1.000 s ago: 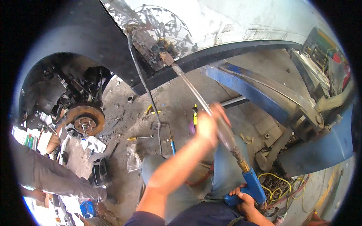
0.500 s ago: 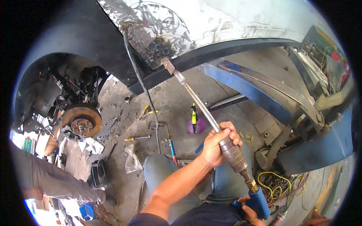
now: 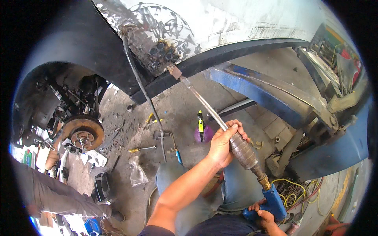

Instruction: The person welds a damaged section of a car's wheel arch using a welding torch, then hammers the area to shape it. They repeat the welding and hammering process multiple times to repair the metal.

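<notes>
A long slide hammer slants from the car body down toward my lap. Its flat hooked tip meets the lower corner of the scraped, white body panel, just below a cluster of dark round rings. My left hand wraps round the shaft at the upper end of the thick, ribbed weight. At the tool's near end, my right hand grips the blue pistol-shaped handle. A dark cable hangs from the panel to the left of the shaft.
A blue metal lift arm crosses on the right. To the left is an exposed brake disc in a wheel arch. A purple spray bottle, a plastic bag and tools lie on the floor. Another person's leg shows lower left.
The blue handle and my right hand have shifted slightly up and right in the picture. The car panel appears a little further left. Both hands keep their hold, and the tip stays at the panel.
</notes>
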Demonstrator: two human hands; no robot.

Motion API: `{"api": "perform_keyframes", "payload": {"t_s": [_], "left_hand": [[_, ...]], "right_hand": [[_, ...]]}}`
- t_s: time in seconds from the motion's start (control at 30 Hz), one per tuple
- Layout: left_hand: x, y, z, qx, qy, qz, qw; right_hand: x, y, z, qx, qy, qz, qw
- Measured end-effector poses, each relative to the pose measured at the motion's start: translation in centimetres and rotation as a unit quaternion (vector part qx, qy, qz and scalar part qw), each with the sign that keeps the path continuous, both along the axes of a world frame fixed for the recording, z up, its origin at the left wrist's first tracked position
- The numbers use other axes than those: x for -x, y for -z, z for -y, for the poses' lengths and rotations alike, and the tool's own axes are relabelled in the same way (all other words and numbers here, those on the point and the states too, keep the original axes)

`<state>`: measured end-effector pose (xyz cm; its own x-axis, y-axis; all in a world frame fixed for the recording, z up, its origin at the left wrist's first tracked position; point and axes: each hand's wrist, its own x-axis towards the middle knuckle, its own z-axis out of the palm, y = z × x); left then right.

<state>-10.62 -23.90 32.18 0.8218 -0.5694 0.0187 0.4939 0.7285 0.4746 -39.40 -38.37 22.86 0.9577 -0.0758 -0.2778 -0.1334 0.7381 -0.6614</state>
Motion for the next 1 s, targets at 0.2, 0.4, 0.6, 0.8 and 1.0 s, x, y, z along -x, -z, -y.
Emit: {"api": "perform_keyframes", "payload": {"t_s": [0.2, 0.4, 0.6, 0.8, 1.0], "left_hand": [[-0.4, 0.3, 0.0, -0.018, -0.008, -0.008, 1.000], [-0.4, -0.4, -0.1, -0.023, -0.011, 0.009, 1.000], [-0.5, -0.8, -0.4, -0.020, -0.013, 0.026, 0.999], [-0.7, -0.7, -0.5, -0.019, -0.021, 0.024, 0.999], [-0.9, -0.7, -0.6, -0.034, -0.024, 0.017, 0.999]], "right_hand": [[-0.4, 0.1, -0.3, -0.019, 0.017, -0.006, 1.000], [-0.7, -0.4, -0.3, -0.006, 0.014, 0.003, 1.000], [-0.8, -0.4, -0.4, -0.004, 0.011, -0.006, 1.000], [-1.2, -0.6, -0.5, -0.008, 0.003, -0.001, 1.000], [-1.5, -1.1, -0.6, 0.007, 0.004, -0.009, 1.000]]}}
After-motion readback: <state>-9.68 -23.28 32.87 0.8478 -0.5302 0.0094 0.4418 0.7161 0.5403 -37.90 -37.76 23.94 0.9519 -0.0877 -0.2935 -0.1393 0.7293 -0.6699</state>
